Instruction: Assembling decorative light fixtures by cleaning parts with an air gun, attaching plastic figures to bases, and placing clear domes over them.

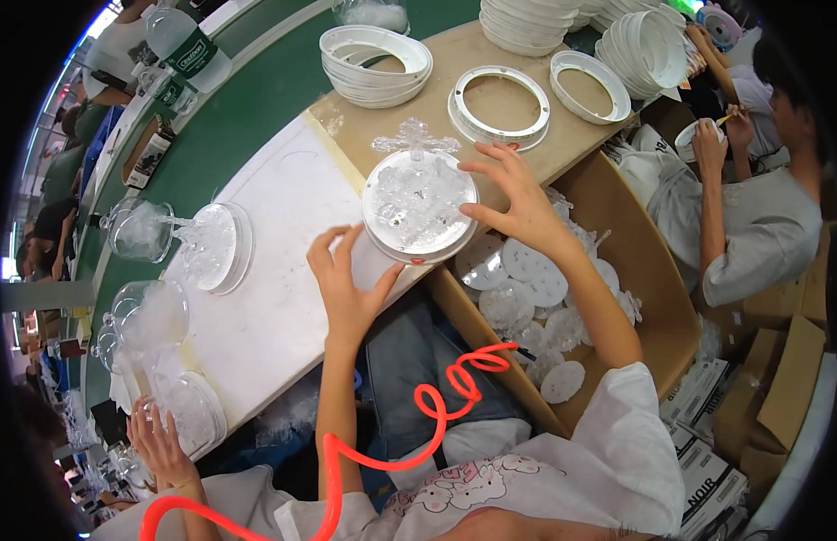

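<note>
In front of me a round white base (379, 222) lies on the table, with a clear plastic piece (418, 194) on it. A clear snowflake-shaped part (415, 138) of that piece sticks out past the far rim. My left hand (348, 290) is at the near left side of the base, fingers spread and curved toward its rim. On the right, my right hand (525, 209) has its fingers apart, its thumb at the rim; whether it presses there I cannot tell. Neither hand holds anything off the table.
White rings (499, 106) and ring stacks (375, 68) stand at the back. An open carton (648, 261) of clear discs sits to my right. A similar base (227, 248) lies left. A red coiled hose (333, 478) crosses in front. Co-workers sit at left and right.
</note>
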`<state>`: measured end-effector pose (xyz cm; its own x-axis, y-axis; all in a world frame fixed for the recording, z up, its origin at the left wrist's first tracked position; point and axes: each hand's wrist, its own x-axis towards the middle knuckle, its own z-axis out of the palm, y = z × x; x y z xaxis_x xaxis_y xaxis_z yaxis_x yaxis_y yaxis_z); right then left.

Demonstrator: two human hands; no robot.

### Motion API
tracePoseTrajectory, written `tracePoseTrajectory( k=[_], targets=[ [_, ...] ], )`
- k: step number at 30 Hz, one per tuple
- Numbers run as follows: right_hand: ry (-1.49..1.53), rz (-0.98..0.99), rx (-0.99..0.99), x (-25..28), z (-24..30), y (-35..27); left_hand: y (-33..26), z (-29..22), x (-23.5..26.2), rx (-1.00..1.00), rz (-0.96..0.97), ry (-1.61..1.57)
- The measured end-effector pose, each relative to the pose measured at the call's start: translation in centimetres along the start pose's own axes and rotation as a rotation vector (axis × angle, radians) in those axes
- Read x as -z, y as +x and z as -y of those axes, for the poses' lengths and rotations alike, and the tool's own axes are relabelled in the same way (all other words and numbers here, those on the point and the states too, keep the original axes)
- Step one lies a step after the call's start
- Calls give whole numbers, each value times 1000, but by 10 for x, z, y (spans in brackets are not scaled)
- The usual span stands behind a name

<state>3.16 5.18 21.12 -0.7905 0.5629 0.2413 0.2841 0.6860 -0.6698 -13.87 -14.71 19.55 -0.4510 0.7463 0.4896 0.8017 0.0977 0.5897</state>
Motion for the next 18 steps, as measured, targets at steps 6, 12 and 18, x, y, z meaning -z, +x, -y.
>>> tracePoseTrajectory(
  k=[6,12,18],
  targets=[
    [-69,20,180,-4,-10,9,30,10,7,17,191,99],
    [-156,-44,234,-6,-13,16,37,16,8,-59,235,164],
    [-159,-58,224,-6,-12,22,40,17,11,-163,233,279]
  ],
)
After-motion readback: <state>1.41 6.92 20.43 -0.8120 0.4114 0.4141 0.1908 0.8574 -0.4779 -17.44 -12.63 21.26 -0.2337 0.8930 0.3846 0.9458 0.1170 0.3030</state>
